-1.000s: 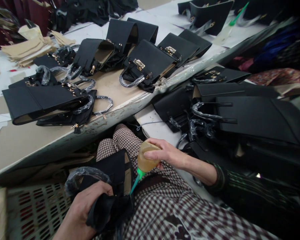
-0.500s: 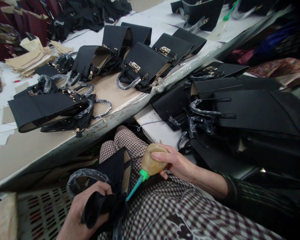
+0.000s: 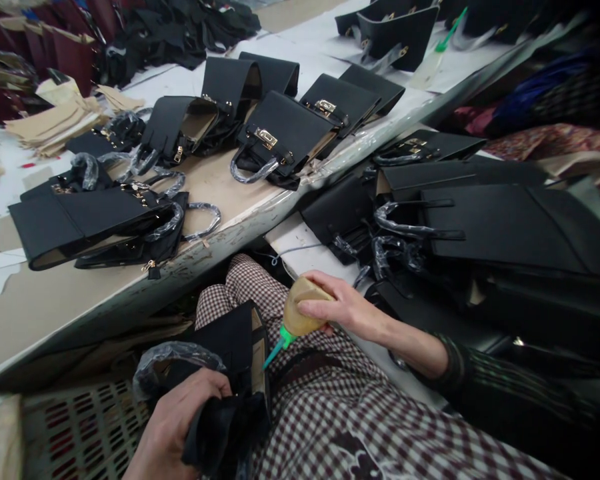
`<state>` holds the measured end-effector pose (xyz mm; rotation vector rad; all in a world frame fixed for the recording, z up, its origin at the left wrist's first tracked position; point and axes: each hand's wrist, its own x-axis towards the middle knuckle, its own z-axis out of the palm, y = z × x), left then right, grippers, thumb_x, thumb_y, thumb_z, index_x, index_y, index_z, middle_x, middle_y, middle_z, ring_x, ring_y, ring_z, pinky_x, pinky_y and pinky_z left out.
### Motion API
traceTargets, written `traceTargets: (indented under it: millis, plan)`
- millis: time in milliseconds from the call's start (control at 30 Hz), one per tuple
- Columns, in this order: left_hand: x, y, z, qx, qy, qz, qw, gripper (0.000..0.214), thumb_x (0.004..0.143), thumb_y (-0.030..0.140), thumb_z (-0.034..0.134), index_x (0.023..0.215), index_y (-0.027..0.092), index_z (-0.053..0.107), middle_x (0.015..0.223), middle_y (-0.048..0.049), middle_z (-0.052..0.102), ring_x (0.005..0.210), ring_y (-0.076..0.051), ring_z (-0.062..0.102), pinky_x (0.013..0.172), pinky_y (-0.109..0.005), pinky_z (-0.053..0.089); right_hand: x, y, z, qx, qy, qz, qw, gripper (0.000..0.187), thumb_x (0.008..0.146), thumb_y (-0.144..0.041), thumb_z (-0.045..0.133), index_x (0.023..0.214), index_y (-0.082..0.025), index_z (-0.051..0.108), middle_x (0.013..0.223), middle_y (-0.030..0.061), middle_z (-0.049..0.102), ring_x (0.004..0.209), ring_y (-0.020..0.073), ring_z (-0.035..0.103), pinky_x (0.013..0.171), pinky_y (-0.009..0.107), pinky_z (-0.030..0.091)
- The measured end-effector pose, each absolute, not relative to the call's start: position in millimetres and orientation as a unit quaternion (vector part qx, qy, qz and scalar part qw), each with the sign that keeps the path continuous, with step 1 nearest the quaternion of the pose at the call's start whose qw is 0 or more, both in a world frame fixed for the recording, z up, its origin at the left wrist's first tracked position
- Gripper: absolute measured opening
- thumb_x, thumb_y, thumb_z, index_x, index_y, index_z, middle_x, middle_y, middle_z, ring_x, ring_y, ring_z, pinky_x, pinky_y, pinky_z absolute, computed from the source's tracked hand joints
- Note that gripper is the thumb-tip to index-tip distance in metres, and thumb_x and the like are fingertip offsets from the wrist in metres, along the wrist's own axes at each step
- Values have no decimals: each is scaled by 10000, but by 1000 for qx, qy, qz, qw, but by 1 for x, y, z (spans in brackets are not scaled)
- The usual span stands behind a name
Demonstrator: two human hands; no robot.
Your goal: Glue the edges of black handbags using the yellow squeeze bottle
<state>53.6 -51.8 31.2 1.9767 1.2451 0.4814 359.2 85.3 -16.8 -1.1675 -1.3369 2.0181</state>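
Tan paper stack [image 3: 55, 123]: far left on the counter [image 3: 220, 180], beyond the bags.
Flat black bags [image 3: 90, 223]: left part of the counter, lying on their sides, their handles wrapped in clear plastic.
Left hand [image 3: 180, 427]: low in view over the lap, fingers [image 3: 207, 387] clenched around the dark folded side of the black bag.
Black bag [image 3: 235, 353]: on the person's lap, below the counter edge, mouth turned up so its tan lining shows; its plastic-wrapped handle [image 3: 175, 357] curves out to the left, just above the left hand.
Checked trousers [image 3: 330, 413]: brown and white, under the bag and both hands.
Glue bottle [image 3: 300, 313]: tan and squat, tilted down to the left; its green nozzle [image 3: 275, 350] points into the open mouth of the black bag, the tip at the lining.
Right hand [image 3: 345, 310]: fingers wrapped over the top of the glue bottle, grasping it; a dark striped sleeve [image 3: 485, 380] runs off right.
Clasp bags [image 3: 285, 133]: middle of the counter, gold clasps facing up.
Bag pile [image 3: 480, 220]: right of the counter, lower down, black bags stacked flat.
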Motion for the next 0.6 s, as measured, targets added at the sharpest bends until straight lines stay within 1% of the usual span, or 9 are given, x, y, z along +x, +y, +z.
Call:
traceTargets:
  millis: [100, 167, 267, 367, 433, 533, 600]
  plan:
    - [55, -51, 30, 769, 489, 175, 372, 146, 944, 113, 512, 911, 244, 456, 910, 25, 658, 785, -98, 648, 701, -180, 476, 356, 84, -14, -401, -494, 750, 180, 395, 824, -469, 784, 1101, -231, 635, 859, 2, 659, 621, 160, 602, 451, 239, 497]
    - [54, -51, 31, 766, 492, 170, 378, 143, 949, 119, 507, 909, 242, 445, 921, 15, 656, 799, -105, 650, 701, -188, 476, 355, 82, -14, -382, -492, 764, 167, 393, 836, -475, 773, 1113, -236, 629, 866, 0, 666, 620, 161, 610, 460, 244, 505]
    - [53, -51, 32, 763, 486, 174, 389, 157, 952, 129, 500, 888, 243, 415, 903, 27, 637, 784, -99, 636, 696, -186, 468, 354, 81, -16, -373, -502, 761, 169, 396, 837, -477, 771, 1113, -233, 626, 881, 3, 665, 660, 172, 622, 480, 244, 502]
    - [52, -51, 31, 763, 482, 186, 390, 162, 944, 126, 505, 883, 245, 412, 898, 37, 631, 768, -91, 621, 693, -181, 460, 352, 84, -19, -406, -533, 720, 178, 399, 823, -462, 766, 1104, -219, 621, 875, 2, 650, 691, 178, 610, 504, 250, 484]
    - [52, -50, 31, 764, 480, 184, 390, 156, 940, 122, 507, 890, 243, 421, 909, 29, 639, 777, -96, 626, 698, -186, 465, 350, 88, -24, -429, -569, 675, 190, 383, 809, -432, 762, 1084, -205, 623, 872, 4, 650, 731, 189, 613, 572, 275, 496]
    - [52, -49, 30, 764, 481, 180, 391, 147, 946, 123, 504, 896, 241, 433, 903, 23, 638, 779, -102, 630, 697, -191, 468, 346, 92, -32, -442, -630, 604, 208, 363, 804, -394, 755, 1074, -190, 624, 908, 21, 674, 818, 215, 633, 716, 330, 515]
    - [53, -48, 30, 763, 481, 187, 390, 149, 952, 120, 502, 896, 242, 436, 893, 27, 634, 768, -100, 625, 691, -190, 464, 345, 94, -35, -445, -659, 568, 212, 371, 809, -392, 751, 1089, -184, 623, 934, 32, 680, 841, 227, 636, 763, 356, 512]
